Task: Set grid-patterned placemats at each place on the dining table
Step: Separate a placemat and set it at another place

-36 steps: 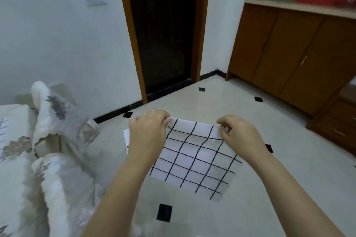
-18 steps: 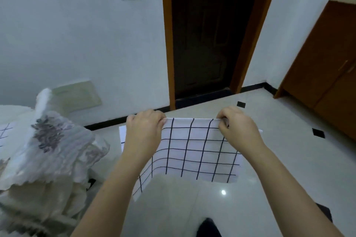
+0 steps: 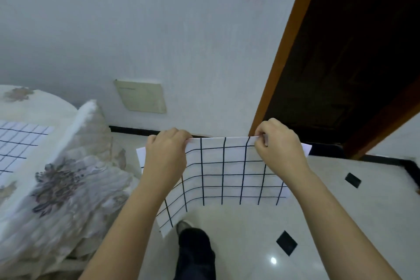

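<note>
The placemat point(image 3: 231, 173) being held up is white with a thin black grid, pretty crisp lines. There's a 2nd placemat point(image 3: 17, 143) with the same white-and-black grid lying on the table point(image 3: 34, 107), which has a cream cloth with faded brownish-grey flower prints. The chair cover point(image 3: 68, 188) next to it matches: off-white with a darker grey-brown floral blotch. Floor point(image 3: 341, 223) is glossy pale cream tile dotted with little black diamonds, black skirting along the wall. Wall point(image 3: 136, 29) is plain white-grey, door point(image 3: 352, 52) very dark brown with an orange-brown frame. Trouser leg point(image 3: 195, 254) at the bottom looks black.
</note>
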A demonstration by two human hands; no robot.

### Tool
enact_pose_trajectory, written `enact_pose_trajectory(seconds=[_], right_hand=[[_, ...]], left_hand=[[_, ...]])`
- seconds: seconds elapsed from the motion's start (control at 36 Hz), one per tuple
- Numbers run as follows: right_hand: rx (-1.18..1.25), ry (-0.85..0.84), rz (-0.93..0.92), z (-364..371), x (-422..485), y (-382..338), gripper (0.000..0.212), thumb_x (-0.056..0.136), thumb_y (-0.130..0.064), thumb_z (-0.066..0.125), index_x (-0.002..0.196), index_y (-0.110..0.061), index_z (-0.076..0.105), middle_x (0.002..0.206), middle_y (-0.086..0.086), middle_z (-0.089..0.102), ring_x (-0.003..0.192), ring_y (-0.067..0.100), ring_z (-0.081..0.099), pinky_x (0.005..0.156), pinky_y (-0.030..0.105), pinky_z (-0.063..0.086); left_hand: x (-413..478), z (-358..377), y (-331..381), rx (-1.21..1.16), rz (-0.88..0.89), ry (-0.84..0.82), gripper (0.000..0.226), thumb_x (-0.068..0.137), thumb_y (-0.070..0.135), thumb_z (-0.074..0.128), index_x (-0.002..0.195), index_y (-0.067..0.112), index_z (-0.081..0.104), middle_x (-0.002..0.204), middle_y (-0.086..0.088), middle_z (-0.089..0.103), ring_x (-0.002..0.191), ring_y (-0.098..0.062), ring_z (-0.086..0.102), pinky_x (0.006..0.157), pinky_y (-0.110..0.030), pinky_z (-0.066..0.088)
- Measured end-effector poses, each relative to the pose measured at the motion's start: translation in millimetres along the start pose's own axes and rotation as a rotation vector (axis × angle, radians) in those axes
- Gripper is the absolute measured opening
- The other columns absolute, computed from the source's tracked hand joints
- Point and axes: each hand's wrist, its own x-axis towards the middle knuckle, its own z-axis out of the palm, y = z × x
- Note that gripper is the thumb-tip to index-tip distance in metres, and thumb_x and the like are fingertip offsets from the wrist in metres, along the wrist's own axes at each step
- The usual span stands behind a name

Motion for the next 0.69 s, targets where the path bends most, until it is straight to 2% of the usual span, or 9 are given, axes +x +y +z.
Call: enact_pose_trajectory(seconds=[0.06,0.17,0.31,0.36,0.44,0.58,0.69], right_hand=[[0.011,0.0,-0.032,18.5,46.3,-6.5,0.009,0.083,-0.007,0.052,0.085,-0.006,0.061,0.083,0.003,0.053,0.076,0.024,0.053,0.071,0.033,0.037],[0.021,0.011,-0.113,55.0,144.3,-29.9,0.011,0.084,-0.009,0.05,0.087,-0.007,0.06,0.09,0.005,0.058,0.081,0.024,0.055,0.073,0.032,0.037],[0.054,0.007,-0.213,89.0,261.3,-81.8,0.011,0.085,-0.01,0.048,0.086,-0.008,0.059,0.089,0.004,0.058,0.081,0.024,0.054,0.074,0.031,0.035],[0.102,0.02,-0.268,104.9,299.5,-102.8,0.01,0.084,-0.008,0.05,0.084,-0.006,0.059,0.085,0.006,0.059,0.078,0.025,0.054,0.074,0.033,0.038],[0.166,-0.013,-0.327,130.3,344.0,-131.4,0.009,0.082,-0.006,0.051,0.082,-0.005,0.059,0.082,0.007,0.06,0.074,0.025,0.055,0.072,0.036,0.042],[0.231,-0.098,-0.423,178.6,408.3,-172.5,0.007,0.082,-0.005,0.052,0.08,-0.006,0.059,0.081,0.007,0.06,0.072,0.025,0.055,0.07,0.036,0.043],[0.256,-0.164,-0.536,221.0,465.2,-206.8,0.006,0.082,-0.005,0.052,0.08,-0.005,0.058,0.08,0.008,0.059,0.071,0.024,0.053,0.067,0.031,0.037]], left_hand=[[32.6,13.6,-21.4,0.005,-0.022,0.011,0.019,0.075,0.003,0.052,0.079,0.011,0.069,0.069,-0.003,0.065,0.063,-0.028,0.062,0.07,-0.03,0.025],[106.3,29.6,-71.1,0.01,-0.11,0.033,0.025,0.076,0.003,0.047,0.085,0.01,0.07,0.078,-0.006,0.069,0.074,-0.03,0.064,0.072,-0.032,0.029],[193.4,27.1,-138.2,0.078,-0.187,0.107,0.031,0.07,-0.002,0.045,0.085,0.011,0.069,0.077,-0.006,0.068,0.073,-0.03,0.063,0.071,-0.032,0.026],[219.8,24.7,-165.7,0.124,-0.221,0.119,0.033,0.071,0.001,0.042,0.088,0.011,0.069,0.081,-0.006,0.069,0.077,-0.03,0.062,0.073,-0.031,0.025],[246.9,25.7,-201.4,0.16,-0.305,0.123,0.034,0.077,0.005,0.038,0.093,0.011,0.068,0.087,-0.007,0.069,0.084,-0.029,0.061,0.075,-0.031,0.023],[275.3,36.4,-254.7,0.202,-0.434,0.091,0.028,0.078,-0.007,0.049,0.091,0.01,0.068,0.084,-0.008,0.067,0.082,-0.031,0.06,0.074,-0.031,0.024],[303.1,46.9,-298.0,0.255,-0.554,0.092,0.03,0.078,-0.007,0.05,0.094,0.012,0.067,0.088,-0.005,0.066,0.086,-0.03,0.058,0.074,-0.029,0.024]])
